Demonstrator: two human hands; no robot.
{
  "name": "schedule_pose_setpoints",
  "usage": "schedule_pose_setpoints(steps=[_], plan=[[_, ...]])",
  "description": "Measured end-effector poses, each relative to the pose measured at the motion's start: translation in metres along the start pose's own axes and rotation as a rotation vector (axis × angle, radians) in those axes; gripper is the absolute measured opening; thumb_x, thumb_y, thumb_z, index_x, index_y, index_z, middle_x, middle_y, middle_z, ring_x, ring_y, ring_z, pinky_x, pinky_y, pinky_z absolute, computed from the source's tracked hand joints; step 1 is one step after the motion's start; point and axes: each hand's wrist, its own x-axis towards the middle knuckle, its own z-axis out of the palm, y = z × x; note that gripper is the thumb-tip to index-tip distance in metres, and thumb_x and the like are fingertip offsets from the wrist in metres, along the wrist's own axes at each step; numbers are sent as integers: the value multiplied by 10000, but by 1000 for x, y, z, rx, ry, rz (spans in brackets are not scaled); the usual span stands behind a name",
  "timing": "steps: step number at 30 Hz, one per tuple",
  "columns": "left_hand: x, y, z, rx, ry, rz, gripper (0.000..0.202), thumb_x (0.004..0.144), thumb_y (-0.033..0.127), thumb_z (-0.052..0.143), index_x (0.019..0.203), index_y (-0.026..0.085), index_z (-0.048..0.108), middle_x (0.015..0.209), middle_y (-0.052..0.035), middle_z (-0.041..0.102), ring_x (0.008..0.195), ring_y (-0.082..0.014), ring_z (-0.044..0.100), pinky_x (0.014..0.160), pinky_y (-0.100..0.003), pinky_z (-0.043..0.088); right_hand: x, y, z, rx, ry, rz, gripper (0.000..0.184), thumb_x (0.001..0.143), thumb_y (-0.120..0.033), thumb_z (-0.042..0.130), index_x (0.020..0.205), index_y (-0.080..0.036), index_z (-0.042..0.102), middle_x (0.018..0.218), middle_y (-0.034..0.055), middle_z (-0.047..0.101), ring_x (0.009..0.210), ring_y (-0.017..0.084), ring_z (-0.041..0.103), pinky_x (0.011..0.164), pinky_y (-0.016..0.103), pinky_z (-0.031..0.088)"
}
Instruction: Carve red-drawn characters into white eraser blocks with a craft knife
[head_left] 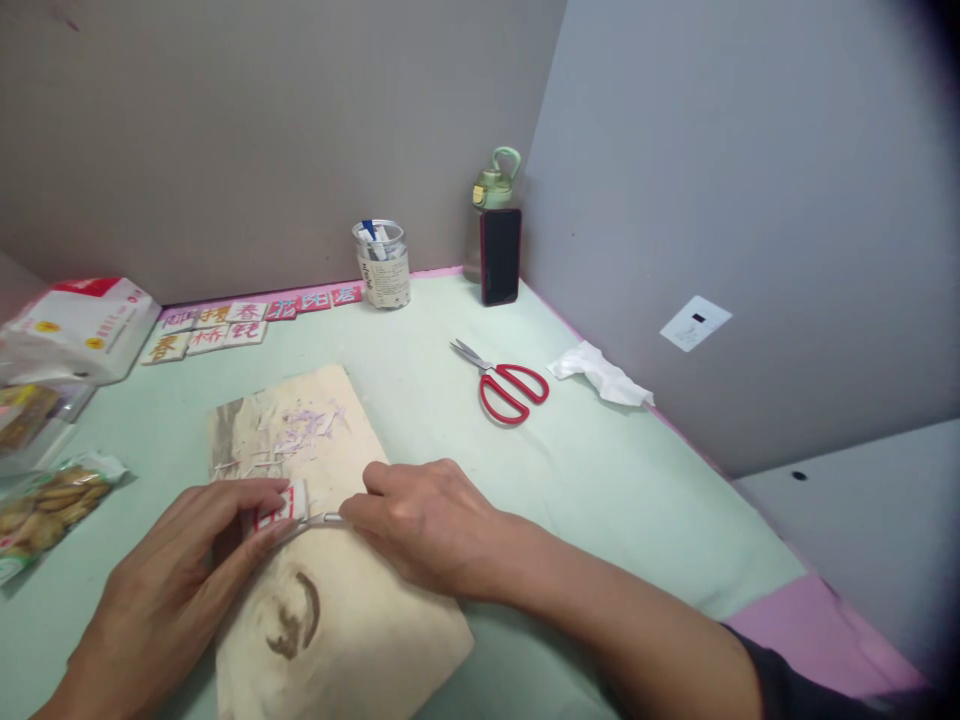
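Note:
My left hand (172, 570) pinches a small white tile (277, 510) with red markings, holding it down on a cream-coloured book or board (375, 610). From the right, my right hand (427, 520) grips a slim metal tool (328, 518), like a small carving knife; most of it is hidden in the fist. Its tip meets the near right edge of the tile. Purple and pale shavings (307, 428) lie on the board beyond my hands, and a dark curved mark shows on its near part.
Red-handled scissors (514, 393) lie right of the board, near a crumpled tissue (600, 375). Behind stand a jar (384, 265), a phone (500, 257) and a green-lidded bottle (495, 187). Several character tiles (208, 338) line the back left, by a tissue pack (82, 330) and snack bag (52, 505).

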Motion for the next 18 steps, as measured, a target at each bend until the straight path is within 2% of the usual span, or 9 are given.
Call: schedule_pose_setpoints(steps=[10,13,18], plan=[[2,-5,0,74,-42,-57,561,946,857,671,1275,404,704,1272,-2,811,1191,-374,776,975,-454,643,3,2,11,-24,26,-1,170,1110,-121,597,1117,-226,731,940,6,693,654,166,481,487,319,203],[3,-2,-1,78,-25,-103,538,946,836,656,1255,402,726,1234,-14,837,1087,-360,820,869,-420,680,2,-1,12,-7,34,26,151,1096,-134,614,1121,-228,730,959,12,695,672,168,506,488,323,208],[3,2,-3,95,-1,-154,513,924,820,675,1204,399,758,1148,-18,860,949,-340,843,763,-387,671,1,-8,17,21,54,86,163,1073,-140,635,1163,-236,731,1000,32,701,751,189,582,493,347,201]])
